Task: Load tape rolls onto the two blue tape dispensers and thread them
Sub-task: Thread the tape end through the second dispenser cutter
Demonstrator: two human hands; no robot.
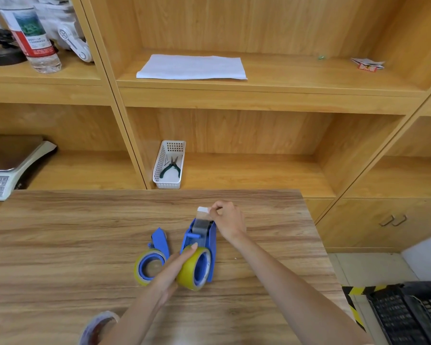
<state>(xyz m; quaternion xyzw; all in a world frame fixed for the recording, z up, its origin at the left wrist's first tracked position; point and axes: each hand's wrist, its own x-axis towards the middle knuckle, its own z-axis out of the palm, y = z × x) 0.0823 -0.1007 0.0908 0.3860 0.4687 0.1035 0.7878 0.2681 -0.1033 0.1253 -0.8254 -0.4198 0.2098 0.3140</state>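
Two blue tape dispensers lie on the wooden table (pixel 60 245). The right dispenser (pixel 209 242) carries a yellowish tape roll (pixel 188 270). My left hand (pixel 177 265) lies on that roll with straight fingers. A clear strip of tape (pixel 200 224) runs from the roll over the dispenser's front. My right hand (pixel 228 219) pinches the strip's white end tab (pixel 202 209) just beyond the dispenser. The left dispenser (pixel 159 241) lies on its side with a second tape roll (pixel 148 266) on its blue hub.
Another tape roll (pixel 97 324) sits at the table's near edge by my left forearm. Behind the table stand wooden shelves with a white basket (pixel 169 165) holding pliers, a white sheet (pixel 192 67), a bottle (pixel 33 38) and a scale (pixel 8 170). A black crate (pixel 408 314) stands lower right.
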